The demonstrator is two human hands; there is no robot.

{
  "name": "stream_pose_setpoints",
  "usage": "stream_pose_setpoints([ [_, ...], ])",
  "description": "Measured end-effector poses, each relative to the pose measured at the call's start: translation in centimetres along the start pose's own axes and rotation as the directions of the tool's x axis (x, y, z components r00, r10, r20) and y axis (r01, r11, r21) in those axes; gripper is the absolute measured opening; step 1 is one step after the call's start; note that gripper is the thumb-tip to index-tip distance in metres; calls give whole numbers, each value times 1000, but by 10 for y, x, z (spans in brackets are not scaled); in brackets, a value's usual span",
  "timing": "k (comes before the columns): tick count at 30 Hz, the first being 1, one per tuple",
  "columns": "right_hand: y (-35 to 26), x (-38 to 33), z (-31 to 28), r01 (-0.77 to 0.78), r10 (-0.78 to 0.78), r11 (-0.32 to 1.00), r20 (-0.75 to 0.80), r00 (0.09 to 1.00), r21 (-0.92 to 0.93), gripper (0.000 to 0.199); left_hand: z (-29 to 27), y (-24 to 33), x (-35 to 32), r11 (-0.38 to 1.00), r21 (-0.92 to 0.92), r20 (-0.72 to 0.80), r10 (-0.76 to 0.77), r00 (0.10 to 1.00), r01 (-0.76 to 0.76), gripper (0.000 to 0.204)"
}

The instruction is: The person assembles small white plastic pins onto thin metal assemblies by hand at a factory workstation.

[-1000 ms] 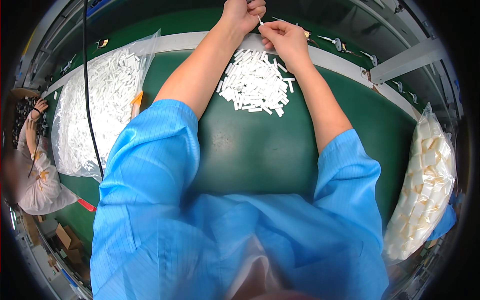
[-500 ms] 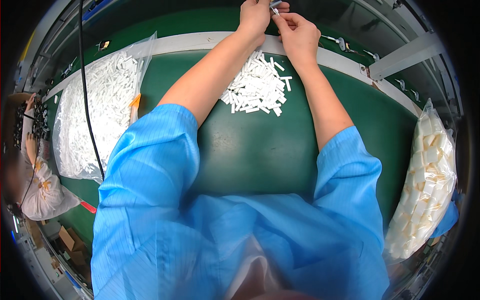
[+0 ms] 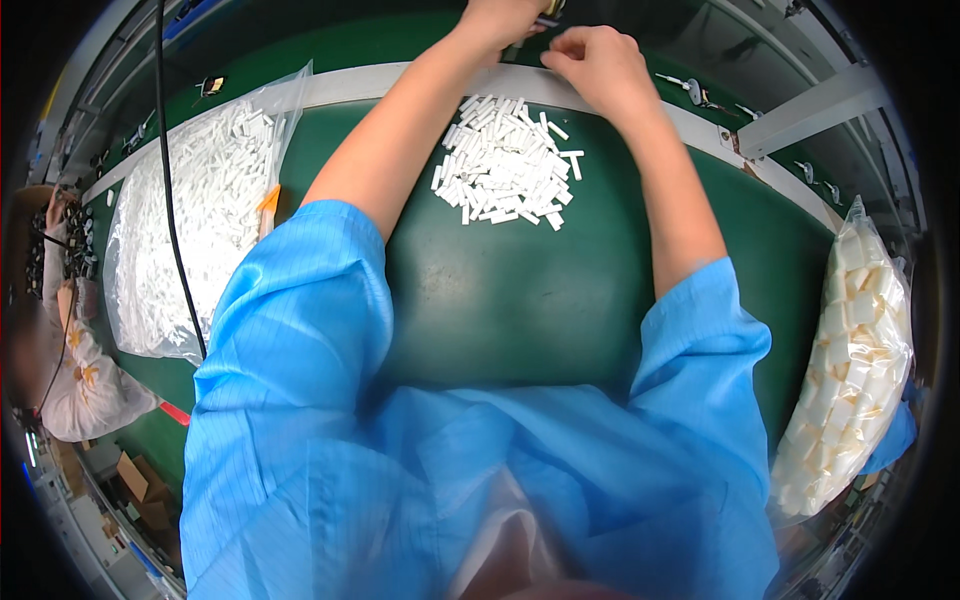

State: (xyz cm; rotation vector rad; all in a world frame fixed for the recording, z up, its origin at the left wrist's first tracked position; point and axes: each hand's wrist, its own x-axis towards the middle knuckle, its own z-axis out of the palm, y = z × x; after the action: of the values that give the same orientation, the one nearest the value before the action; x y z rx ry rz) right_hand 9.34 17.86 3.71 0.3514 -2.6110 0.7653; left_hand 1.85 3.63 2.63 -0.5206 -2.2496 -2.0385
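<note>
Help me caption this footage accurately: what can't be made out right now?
All in the head view:
Left hand: fingers mostly cut off by the top edge, like the dark item there.
Right hand: curled fingers hide whether it pinches anything.
White pile: upper pieces cover lower ones.
Bag: lower right part hidden by the left blue sleeve.

The flat green counter (image 3: 500,310) gives passage at frame centre; small white tubes (image 3: 510,165) heaped at upper centre block it. A thin black cable (image 3: 160,80) and clear plastic bag of white pieces (image 3: 225,190) obstruct left, a clear plastic bag of cream pieces (image 3: 850,370) far right.
</note>
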Motion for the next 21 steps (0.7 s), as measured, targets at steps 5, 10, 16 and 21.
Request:
stream_pose_setpoints([
  [5, -50, -3, -52, -183, 221, 975, 632, 742, -126, 14, -27, 10, -6, 782, 619, 102, 17, 995, -77, 22],
  [10, -48, -6, -39, -65, 192, 977, 701, 687, -204, 15, -31, -1, -7, 761, 629, 225, 19, 974, -160, 21],
  [16, -39, -7, -34, 12, 104, 987, 684, 722, -163, 12, -21, -9, -14, 696, 640, 140, 309, 941, -324, 21],
  [21, -48, -3, -34, -45, 141, 984, 589, 796, -175, 17, -79, -24, 24, 654, 743, -146, 368, 918, -144, 18],
])
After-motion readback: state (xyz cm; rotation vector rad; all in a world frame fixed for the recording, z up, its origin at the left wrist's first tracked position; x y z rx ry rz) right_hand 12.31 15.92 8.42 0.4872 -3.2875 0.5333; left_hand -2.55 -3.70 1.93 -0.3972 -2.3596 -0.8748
